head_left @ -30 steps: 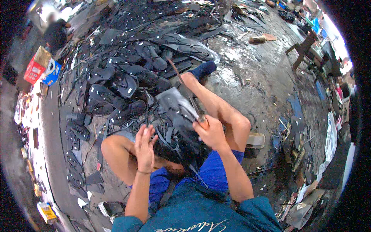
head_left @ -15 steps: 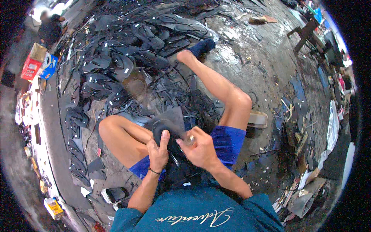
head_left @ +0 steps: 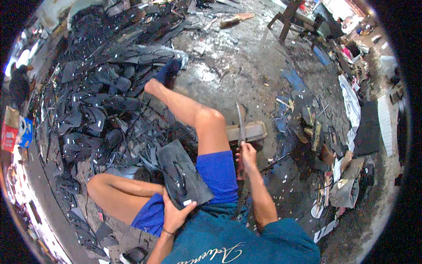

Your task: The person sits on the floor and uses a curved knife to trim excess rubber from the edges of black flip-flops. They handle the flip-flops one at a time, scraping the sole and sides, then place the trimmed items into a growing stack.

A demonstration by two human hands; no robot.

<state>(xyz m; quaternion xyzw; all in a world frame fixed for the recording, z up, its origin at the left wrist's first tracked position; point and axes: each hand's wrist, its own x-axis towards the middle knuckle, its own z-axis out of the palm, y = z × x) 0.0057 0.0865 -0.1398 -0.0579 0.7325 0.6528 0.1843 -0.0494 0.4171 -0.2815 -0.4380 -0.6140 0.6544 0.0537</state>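
Observation:
In my left hand (head_left: pixel 176 214) is the near end of a dark rectangular rubber sheet (head_left: pixel 200 190), its thumb pressed on top. A black flip-flop (head_left: pixel 179 178) with its strap lies against that sheet, a small white label by its heel. My right hand (head_left: pixel 247 157), out to the right, is closed round the handle of a knife (head_left: pixel 240 115) with a long, slightly curved blade pointing away from me. The blade overlaps a pale oblong block (head_left: pixel 256 130) on the floor; whether they touch I cannot tell.
A heap of black flip-flops (head_left: pixel 85 110) and rubber offcuts spreads across the left. A brush (head_left: pixel 236 20) lies at the far side, near a dark wooden stand (head_left: pixel 288 21). Red and blue boxes (head_left: pixel 9 132) stand at the left edge, near a person (head_left: pixel 18 86).
My right hand has moved right, away from the rubber piece, with the knife. My left hand now holds the sheet with the flip-flop tilted over my lap. The view has swung right.

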